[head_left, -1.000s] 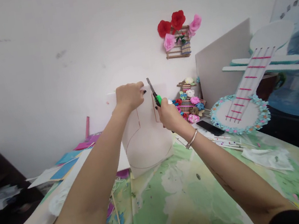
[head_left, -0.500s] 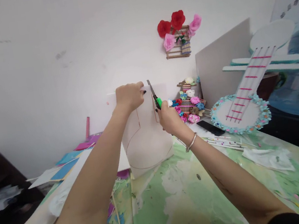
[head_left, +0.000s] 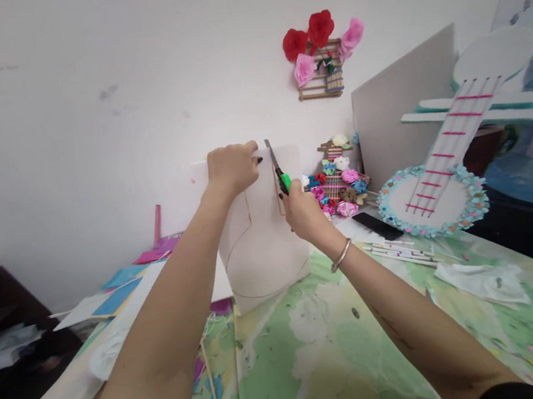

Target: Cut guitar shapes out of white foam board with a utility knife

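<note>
A white board [head_left: 270, 259] stands upright on the table, with a curved and stepped outline drawn on it in reddish-brown. My left hand [head_left: 234, 169] is closed over its top edge and holds it up. In my right hand [head_left: 306, 210] is a green and black utility knife [head_left: 283, 175], its blade pointing up at the board's top edge beside the right-hand drawn line. How deep the blade sits in the board I cannot tell.
A paper banjo-like model [head_left: 438, 179] leans at the right, beside a flower-covered model [head_left: 337, 181] and a black phone [head_left: 376, 226]. White sticks [head_left: 401, 252] and a crumpled tissue [head_left: 482, 280] lie nearby. Coloured sheets [head_left: 120, 297] are at the left.
The view has shifted slightly, so the things at the right sit a little farther right. Both hands keep their grips, and the knife stays at the board's top edge.
</note>
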{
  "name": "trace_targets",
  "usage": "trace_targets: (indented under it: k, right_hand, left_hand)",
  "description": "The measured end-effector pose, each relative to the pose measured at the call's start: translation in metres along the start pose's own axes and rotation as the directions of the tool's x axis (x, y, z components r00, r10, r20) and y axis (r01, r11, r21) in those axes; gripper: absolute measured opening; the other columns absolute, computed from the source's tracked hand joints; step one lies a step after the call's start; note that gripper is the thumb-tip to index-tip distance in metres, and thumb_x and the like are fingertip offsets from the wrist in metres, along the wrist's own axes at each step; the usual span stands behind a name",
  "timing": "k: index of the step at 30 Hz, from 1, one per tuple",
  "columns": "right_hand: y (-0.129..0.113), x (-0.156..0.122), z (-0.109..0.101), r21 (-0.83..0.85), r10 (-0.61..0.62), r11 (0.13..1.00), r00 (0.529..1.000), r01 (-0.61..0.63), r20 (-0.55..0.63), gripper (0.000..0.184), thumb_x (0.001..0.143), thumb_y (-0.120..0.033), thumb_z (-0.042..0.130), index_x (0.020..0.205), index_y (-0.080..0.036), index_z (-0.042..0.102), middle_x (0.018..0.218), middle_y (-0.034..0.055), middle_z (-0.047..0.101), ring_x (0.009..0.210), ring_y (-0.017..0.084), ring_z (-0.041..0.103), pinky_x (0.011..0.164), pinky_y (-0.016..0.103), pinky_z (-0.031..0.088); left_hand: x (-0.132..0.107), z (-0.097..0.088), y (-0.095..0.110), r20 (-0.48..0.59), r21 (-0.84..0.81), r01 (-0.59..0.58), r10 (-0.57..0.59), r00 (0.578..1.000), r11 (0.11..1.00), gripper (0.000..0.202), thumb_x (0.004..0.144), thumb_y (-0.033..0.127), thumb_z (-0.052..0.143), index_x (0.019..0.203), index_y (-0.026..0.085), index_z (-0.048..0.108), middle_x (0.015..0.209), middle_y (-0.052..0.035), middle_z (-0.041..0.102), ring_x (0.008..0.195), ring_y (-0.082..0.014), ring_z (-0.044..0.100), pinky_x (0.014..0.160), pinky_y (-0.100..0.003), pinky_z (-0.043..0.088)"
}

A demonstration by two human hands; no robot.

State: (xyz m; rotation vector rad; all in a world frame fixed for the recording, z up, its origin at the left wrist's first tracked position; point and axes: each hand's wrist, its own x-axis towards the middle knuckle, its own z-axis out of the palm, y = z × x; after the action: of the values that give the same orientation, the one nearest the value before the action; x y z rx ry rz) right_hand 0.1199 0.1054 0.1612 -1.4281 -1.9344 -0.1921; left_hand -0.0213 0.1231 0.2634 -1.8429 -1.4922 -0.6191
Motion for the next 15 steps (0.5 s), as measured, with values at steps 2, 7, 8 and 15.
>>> trace_targets:
  k: [2, 7, 8, 15]
  right_hand:
    - [0.0, 0.0, 0.0, -0.004, 0.001, 1.0, 1.0, -0.001, 0.003, 0.026, 0.095, -0.025, 0.019, 0.109, -0.009, 0.034, 0.076, 0.0143, 0.062, 0.066, 0.023, 0.062, 0.06, 0.032, 0.045]
    - [0.002, 0.004, -0.007, -0.033, -0.006, 0.999, 1.0, 0.007, 0.029, 0.025, 0.094, -0.027, 0.024, 0.108, -0.009, 0.035, 0.078, 0.0153, 0.062, 0.067, 0.024, 0.061, 0.058, 0.031, 0.042]
    - [0.003, 0.005, -0.009, -0.04, -0.011, 0.999, 0.999, 0.013, 0.037, 0.025, 0.094, -0.027, 0.025, 0.108, -0.009, 0.036, 0.079, 0.0156, 0.062, 0.068, 0.024, 0.061, 0.058, 0.03, 0.042]
    - [0.005, 0.01, -0.032, -0.098, -0.009, 0.995, 0.997, 0.017, 0.082, 0.024, 0.094, -0.028, 0.03, 0.106, -0.01, 0.038, 0.08, 0.0158, 0.062, 0.071, 0.025, 0.061, 0.057, 0.029, 0.038]
  left_hand:
    - [0.0, 0.0, 0.0, -0.005, -0.001, -0.005, 0.005, 1.0, 1.0, 0.03, 0.081, 0.037, 0.038, 0.101, 0.025, 0.057, 0.088, -0.0082, 0.065, 0.082, -0.0261, 0.058, 0.066, -0.036, 0.035]
    - [0.001, 0.0, -0.001, 0.007, 0.012, -0.019, 0.019, 1.0, 1.0, 0.03, 0.082, 0.036, 0.037, 0.101, 0.025, 0.057, 0.09, -0.0073, 0.065, 0.082, -0.0254, 0.058, 0.066, -0.035, 0.035]
    - [0.001, 0.0, -0.001, 0.007, 0.019, -0.022, 0.022, 1.0, 1.0, 0.03, 0.082, 0.036, 0.036, 0.1, 0.025, 0.057, 0.09, -0.0072, 0.065, 0.081, -0.0253, 0.058, 0.065, -0.035, 0.035]
    - [0.0, -0.001, -0.001, 0.001, 0.046, -0.031, 0.031, 1.0, 0.998, 0.028, 0.083, 0.037, 0.035, 0.095, 0.024, 0.058, 0.088, -0.0059, 0.066, 0.077, -0.0227, 0.058, 0.06, -0.032, 0.032]
